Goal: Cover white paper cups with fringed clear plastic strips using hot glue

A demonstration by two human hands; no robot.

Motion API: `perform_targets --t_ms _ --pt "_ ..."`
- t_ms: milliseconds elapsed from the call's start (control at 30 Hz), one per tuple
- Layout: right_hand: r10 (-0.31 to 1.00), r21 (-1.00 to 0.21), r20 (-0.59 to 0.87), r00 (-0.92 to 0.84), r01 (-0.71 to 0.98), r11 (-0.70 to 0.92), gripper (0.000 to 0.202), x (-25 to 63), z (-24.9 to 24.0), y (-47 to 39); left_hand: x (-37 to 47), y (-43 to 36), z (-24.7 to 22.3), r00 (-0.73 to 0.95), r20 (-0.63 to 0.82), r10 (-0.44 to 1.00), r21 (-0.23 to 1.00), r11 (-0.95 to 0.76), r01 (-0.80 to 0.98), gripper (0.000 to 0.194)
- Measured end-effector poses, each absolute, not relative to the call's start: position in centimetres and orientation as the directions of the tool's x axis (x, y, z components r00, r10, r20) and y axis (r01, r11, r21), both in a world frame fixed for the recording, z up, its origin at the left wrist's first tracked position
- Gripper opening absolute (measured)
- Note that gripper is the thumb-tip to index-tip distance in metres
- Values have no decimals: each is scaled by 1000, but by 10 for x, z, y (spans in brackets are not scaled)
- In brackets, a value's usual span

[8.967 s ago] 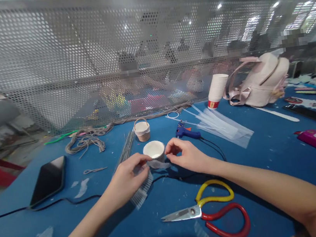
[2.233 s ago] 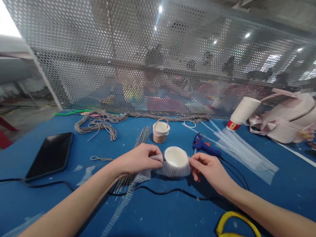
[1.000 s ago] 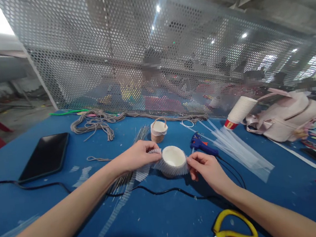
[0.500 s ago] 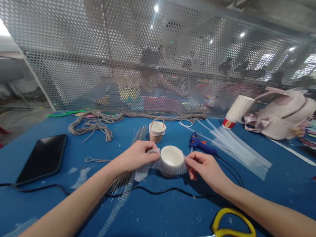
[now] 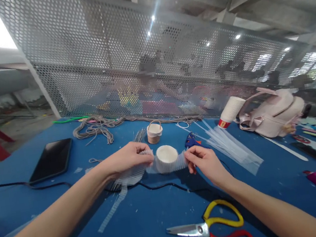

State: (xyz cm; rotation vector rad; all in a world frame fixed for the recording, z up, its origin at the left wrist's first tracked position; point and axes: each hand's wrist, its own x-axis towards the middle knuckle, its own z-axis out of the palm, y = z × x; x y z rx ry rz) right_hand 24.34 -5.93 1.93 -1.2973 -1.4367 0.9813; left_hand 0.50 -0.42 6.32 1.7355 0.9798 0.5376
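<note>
A white paper cup [image 5: 167, 155] stands upright on the blue table, between my two hands. A translucent pleated strip [image 5: 178, 163] runs along the near side of the cup. My left hand [image 5: 139, 155] pinches the strip left of the cup, and more pleated material hangs under that wrist. At the cup's right, my right hand [image 5: 195, 158] pinches the strip's other end between thumb and fingers. Just behind the cup is a small basket-like cup with a handle [image 5: 154, 133]. A blue glue gun [image 5: 192, 140] lies behind my right hand, partly hidden.
Yellow-and-red scissors [image 5: 203, 230] lie near the front edge. A black phone [image 5: 52, 159], grey cord [image 5: 95, 129] and a black cable [image 5: 161, 186] are leftward. Clear strips [image 5: 236, 150], stacked cups [image 5: 232, 111] and a pink bag [image 5: 277, 111] lie rightward, before a perforated screen [image 5: 80, 66].
My hands have moved apart slightly, and the strip now stretches out from the cup's sides instead of lying close around it. The whole view has shifted a little.
</note>
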Motion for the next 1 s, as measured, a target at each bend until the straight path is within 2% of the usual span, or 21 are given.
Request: perform_targets --t_ms 167,267,533,700,833,967,1000 --pt "976 -935 213 -43 279 216 29 239 48 -55 -8 -31 70 489 -180 853 962 49 269 10" --pt "972 -923 219 -81 305 233 28 230 59 -49 -18 -49 72 430 -207 879 971 132 198 10" --pt "950 -883 212 -228 372 287 24 185 66 -27 -52 -88 71 355 -172 919 985 169 39 15" --pt "937 -883 167 -307 375 281 24 154 63 -14 -68 -110 66 222 -177 959 979 196 -63 16" --pt "931 -896 118 -345 367 250 24 132 60 -6 -74 -121 57 145 -175 974 981 186 -63 18" --pt "932 -908 89 -352 357 221 5 122 66 -8 -77 -127 45 85 -200 976 979 203 -28 18" --pt "935 -908 90 -344 357 218 9 125 69 -12 -78 -128 41 67 -228 971 973 230 -28 19"
